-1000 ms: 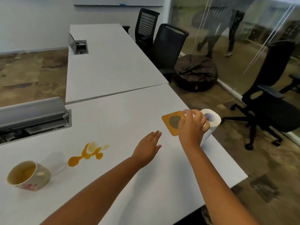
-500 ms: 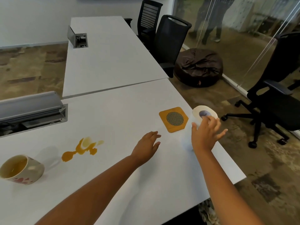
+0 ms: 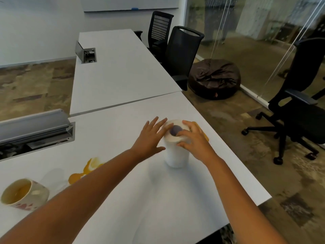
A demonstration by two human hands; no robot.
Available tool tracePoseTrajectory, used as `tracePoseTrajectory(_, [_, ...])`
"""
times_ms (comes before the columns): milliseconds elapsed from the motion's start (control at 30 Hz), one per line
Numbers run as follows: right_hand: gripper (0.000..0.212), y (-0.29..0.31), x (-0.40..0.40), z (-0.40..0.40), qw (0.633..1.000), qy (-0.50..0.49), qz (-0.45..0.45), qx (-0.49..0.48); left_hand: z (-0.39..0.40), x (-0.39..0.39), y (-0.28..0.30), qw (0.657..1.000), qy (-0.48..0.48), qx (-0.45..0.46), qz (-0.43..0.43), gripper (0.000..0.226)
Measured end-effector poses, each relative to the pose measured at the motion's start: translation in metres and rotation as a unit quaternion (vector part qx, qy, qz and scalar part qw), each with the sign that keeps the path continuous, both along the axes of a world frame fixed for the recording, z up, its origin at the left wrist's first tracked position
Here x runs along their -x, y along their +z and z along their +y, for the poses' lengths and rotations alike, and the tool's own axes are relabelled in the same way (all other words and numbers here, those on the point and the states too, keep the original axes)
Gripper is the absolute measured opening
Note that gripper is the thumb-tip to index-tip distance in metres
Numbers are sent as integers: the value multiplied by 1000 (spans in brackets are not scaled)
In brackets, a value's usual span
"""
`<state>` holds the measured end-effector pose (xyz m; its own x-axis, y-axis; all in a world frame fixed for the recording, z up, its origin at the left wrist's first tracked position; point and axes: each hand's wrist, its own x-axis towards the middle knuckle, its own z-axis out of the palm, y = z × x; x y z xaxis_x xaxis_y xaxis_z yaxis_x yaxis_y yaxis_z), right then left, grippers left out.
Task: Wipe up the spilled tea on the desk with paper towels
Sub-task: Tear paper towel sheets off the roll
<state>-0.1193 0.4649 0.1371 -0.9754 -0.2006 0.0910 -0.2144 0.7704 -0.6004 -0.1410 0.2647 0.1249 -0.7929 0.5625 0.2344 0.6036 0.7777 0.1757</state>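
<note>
White office tables run past black chairs (image 3: 182, 55) and a glass wall, and on the near table (image 3: 123, 131) we see the paper towel roll (image 3: 176, 154) now standing upright nearer us, where half a second ago it sat by the edge. Our right hand (image 3: 195, 140) curls over its top while the left hand (image 3: 149, 138) lies spread against its side, so tearing a sheet seems next. Spilled tea (image 3: 84, 170) lies untouched beside the tipped mug (image 3: 24, 194), which holds a little tea.

No readable text, label, brand or number shows on anything here.
</note>
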Motion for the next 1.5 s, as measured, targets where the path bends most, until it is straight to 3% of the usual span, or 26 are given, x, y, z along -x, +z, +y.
tracePoseTrajectory(100, [27,1,3,-7,996,56,-35,55,-16,8,7,991,-55,105,61,87])
tracePoseTrajectory(233, [31,-9,10,-22,993,69,-67,65,-26,12,11,983,-67,156,76,68])
tracePoseTrajectory(400, [63,-18,10,-34,976,27,-110,184,-40,15,10,991,11,123,43,59])
tracePoseTrajectory(467, [57,-25,9,-34,977,0,-109,185,-46,15,9,992,17,123,40,56])
tracePoseTrajectory(600, [23,-32,8,-29,976,-53,-80,197,-55,17,9,992,10,123,13,57])
tracePoseTrajectory(800, [13,-38,3,-17,968,-45,-117,218,-66,22,15,991,-2,130,-21,60])
tracePoseTrajectory(967, [30,-37,4,-5,964,-104,-110,219,-68,27,17,990,-11,141,-1,62])
tracePoseTrajectory(1267, [31,-35,10,25,957,-224,-70,173,-67,40,20,993,21,113,26,43])
tracePoseTrajectory(1500, [34,-40,7,31,939,-294,-59,171,-69,41,16,990,37,136,9,57])
